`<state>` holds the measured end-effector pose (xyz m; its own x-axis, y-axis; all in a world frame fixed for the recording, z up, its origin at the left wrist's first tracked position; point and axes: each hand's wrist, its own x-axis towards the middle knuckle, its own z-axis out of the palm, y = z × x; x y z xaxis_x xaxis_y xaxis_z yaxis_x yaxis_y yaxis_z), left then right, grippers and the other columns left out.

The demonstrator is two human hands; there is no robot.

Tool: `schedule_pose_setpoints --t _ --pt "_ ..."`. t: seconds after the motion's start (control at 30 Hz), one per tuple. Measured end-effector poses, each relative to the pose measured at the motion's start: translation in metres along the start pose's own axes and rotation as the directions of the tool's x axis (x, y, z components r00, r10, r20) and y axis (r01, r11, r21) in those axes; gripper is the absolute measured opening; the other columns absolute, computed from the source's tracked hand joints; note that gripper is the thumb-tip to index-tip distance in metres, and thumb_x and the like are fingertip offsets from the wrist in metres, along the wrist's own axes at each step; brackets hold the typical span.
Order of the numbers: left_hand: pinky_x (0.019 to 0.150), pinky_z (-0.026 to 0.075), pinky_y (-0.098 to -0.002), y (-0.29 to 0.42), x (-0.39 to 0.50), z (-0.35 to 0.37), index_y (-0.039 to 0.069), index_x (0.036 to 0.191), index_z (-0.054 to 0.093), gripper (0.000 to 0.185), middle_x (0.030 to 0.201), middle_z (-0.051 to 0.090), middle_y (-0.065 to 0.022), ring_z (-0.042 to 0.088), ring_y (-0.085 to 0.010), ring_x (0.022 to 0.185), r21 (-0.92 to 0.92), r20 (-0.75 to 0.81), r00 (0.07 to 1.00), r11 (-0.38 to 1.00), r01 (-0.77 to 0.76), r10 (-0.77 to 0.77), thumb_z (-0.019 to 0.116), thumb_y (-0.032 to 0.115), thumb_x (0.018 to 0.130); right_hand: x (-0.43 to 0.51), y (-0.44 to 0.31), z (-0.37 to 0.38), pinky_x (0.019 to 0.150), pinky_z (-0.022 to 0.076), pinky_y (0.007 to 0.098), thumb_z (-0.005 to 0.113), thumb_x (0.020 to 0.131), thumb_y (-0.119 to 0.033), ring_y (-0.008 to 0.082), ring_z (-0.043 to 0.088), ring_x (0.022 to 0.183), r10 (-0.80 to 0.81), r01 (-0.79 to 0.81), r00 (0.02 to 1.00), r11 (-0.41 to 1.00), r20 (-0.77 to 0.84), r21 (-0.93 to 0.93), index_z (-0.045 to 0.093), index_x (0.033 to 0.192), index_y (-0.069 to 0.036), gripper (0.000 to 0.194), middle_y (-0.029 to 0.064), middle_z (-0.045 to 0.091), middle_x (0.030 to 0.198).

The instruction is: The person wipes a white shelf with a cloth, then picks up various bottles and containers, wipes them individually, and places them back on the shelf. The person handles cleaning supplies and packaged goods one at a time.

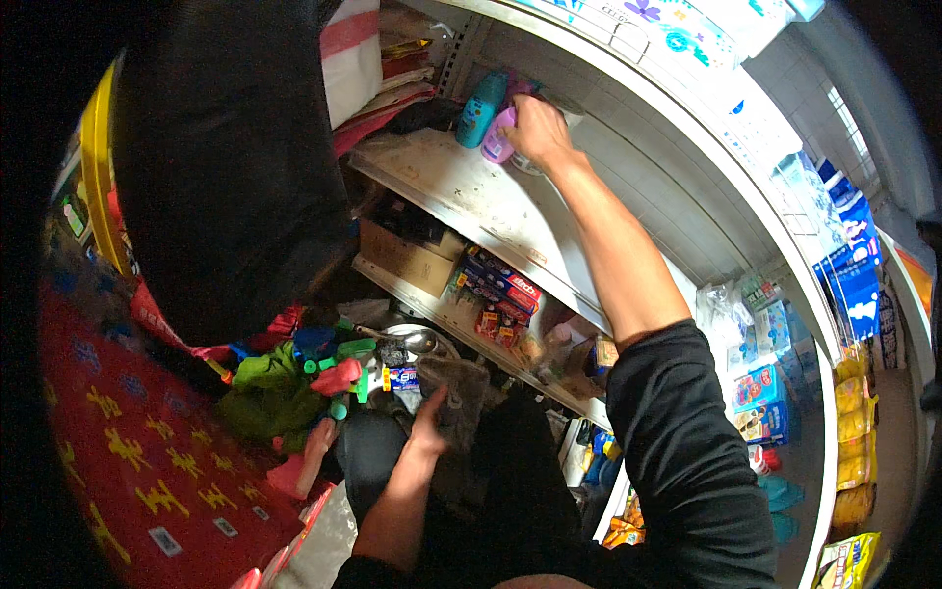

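Note:
On the upper shelf board (pixel 471 184), my right hand (pixel 541 131) grips a purple plastic bottle (pixel 497 140) near its top. A teal bottle (pixel 480 110) stands just left of it. Behind my fingers, a white round container (pixel 527 163) is partly hidden. My left hand (pixel 428 427) is low in front of my knees, its fingers around a dark grey cloth (pixel 458 390). Close to that cloth lie a blue-and-white box (pixel 403 378) and a metal ladle (pixel 418 340).
Below are a cardboard box (pixel 405 254) and toothpaste boxes (pixel 508 283). A green bag (pixel 268 397) lies beside red packages with yellow characters (pixel 158 456). Another person's hand (pixel 316 449) appears near them. Dark clothing (pixel 228 162) blocks the upper left. A white shelf edge (pixel 736 132) curves overhead.

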<state>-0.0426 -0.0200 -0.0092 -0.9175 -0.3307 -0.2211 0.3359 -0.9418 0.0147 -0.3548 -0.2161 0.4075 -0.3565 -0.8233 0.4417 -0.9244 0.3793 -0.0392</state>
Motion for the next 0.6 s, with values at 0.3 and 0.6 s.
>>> schedule_pose_setpoints --t 0.3,0.6 --pt "0.117 0.049 -0.0517 0.000 -0.051 0.054 0.005 0.156 0.052 0.065 0.151 0.063 -0.0153 0.062 -0.0349 0.135 0.246 0.004 0.999 0.968 -0.049 0.049 0.055 0.049 0.109 -0.220 0.015 -0.130 0.089 0.0611 0.0327 0.092 0.076 -0.002 0.0171 0.073 0.100 -0.122 0.066 0.992 0.715 0.032 0.696 0.067 0.130 0.001 0.060 0.0103 0.077 0.109" --pt "0.106 0.055 -0.0458 -0.077 -0.108 0.101 0.007 0.155 0.049 0.064 0.140 0.065 -0.0101 0.067 -0.0277 0.124 0.468 -0.005 0.989 0.875 -0.125 0.144 0.071 0.004 0.095 -0.444 -0.050 -0.019 0.077 0.0547 0.0371 0.091 0.083 -0.021 0.0196 0.066 0.085 -0.016 -0.242 0.955 0.541 0.297 0.805 0.064 0.138 -0.002 0.064 0.0092 0.073 0.106"
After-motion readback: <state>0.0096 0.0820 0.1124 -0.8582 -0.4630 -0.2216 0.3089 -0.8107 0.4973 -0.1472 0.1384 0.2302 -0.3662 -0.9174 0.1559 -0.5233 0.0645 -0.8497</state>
